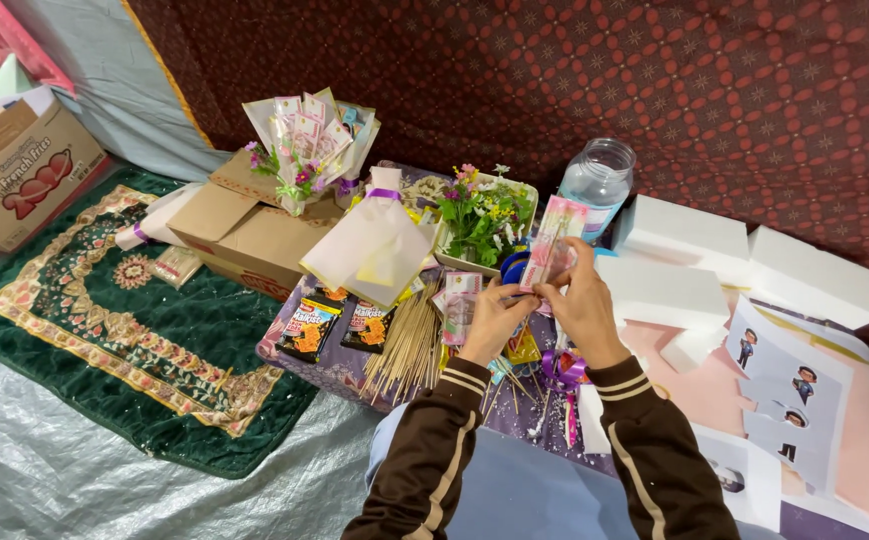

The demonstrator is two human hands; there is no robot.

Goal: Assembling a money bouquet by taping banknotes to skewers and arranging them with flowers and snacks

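Item held: wrapped note, a pink banknote in clear film, centre of the frame, raised above the clutter. Long axis runs near upright, leaning a little right; top end points toward the upper right, bottom end down into the fingers.

Left hand: fingers closed in a pinch at the lower left edge of the wrapped note. Right hand: fingers closed around its lower right part, thumb in front. Both wear brown sleeves with tan stripes.

Nearby, below the hands: bundle of skewers, fanned out, points toward the bottom of the frame; purple ribbon; two snack packets, left of the skewers.

Behind: tray of small flowers; glass jar, just right of the note's top; white foam blocks, right of centre.

Upper centre-left: bouquet of wrapped notes on a flat cardboard box.

Left: green rug.

Lower right: sheets with printed cartoon figures.
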